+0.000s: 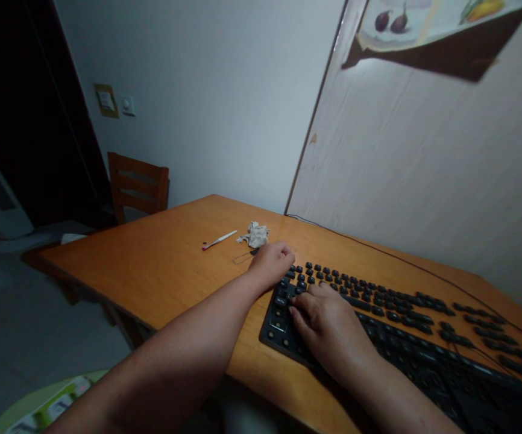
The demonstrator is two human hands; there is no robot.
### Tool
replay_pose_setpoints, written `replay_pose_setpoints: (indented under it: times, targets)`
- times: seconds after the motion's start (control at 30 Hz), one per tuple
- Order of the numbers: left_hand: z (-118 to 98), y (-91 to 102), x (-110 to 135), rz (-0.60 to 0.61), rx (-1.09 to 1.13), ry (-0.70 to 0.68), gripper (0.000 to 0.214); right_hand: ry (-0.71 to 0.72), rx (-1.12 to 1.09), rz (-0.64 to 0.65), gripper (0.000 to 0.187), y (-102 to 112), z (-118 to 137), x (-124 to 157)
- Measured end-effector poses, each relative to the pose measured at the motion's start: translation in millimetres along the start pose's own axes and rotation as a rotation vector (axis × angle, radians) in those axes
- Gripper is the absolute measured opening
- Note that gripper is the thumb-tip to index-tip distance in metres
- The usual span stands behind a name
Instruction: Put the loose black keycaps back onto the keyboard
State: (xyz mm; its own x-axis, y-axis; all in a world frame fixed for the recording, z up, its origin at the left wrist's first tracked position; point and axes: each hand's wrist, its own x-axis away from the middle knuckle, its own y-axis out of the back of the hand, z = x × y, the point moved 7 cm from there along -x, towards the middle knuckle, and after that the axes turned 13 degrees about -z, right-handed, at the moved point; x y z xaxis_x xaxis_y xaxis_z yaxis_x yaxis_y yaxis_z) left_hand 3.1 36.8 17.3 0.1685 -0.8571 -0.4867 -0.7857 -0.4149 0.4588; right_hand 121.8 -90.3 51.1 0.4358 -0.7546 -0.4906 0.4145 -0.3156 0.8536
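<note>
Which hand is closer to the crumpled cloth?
The left hand: it is right near the crumpled cloth, while the right hand is farther away, over the keyboard.

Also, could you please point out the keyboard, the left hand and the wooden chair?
Keyboard (410, 358): head view, its dark body.
Left hand (273, 263): head view, its back.
Wooden chair (138, 164): head view, its top rail.

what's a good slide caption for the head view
Right hand on a black keyboard with bare switches, left hand curled nearby, loose keycaps spread beyond.
</note>
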Motion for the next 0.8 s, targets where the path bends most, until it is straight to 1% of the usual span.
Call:
replay_pose_setpoints:
  times: [0.2, 0.4, 0.7, 0.8]
  targets:
    - [1.5, -0.9, 1.0, 0.0, 0.006, -0.014, 0.02, -0.006, -0.045, 0.013, 0.019, -4.7, -3.5, 1.0]
    - [1.2, -0.4, 2.1, 0.007, 0.003, 0.022, 0.02, -0.03, -0.066, -0.018, 0.016, -4.2, -5.0, 1.0]
    - [0.6, -0.8, 0.7, 0.001, -0.004, -0.009, 0.02, -0.064, -0.094, -0.041, 0.012, -4.3, -8.4, 0.7]
    - [0.7, -0.7, 0.6, 0.005, -0.018, -0.011, 0.02, -0.061, -0.113, -0.036, 0.013, -5.7, -10.8, 1.8]
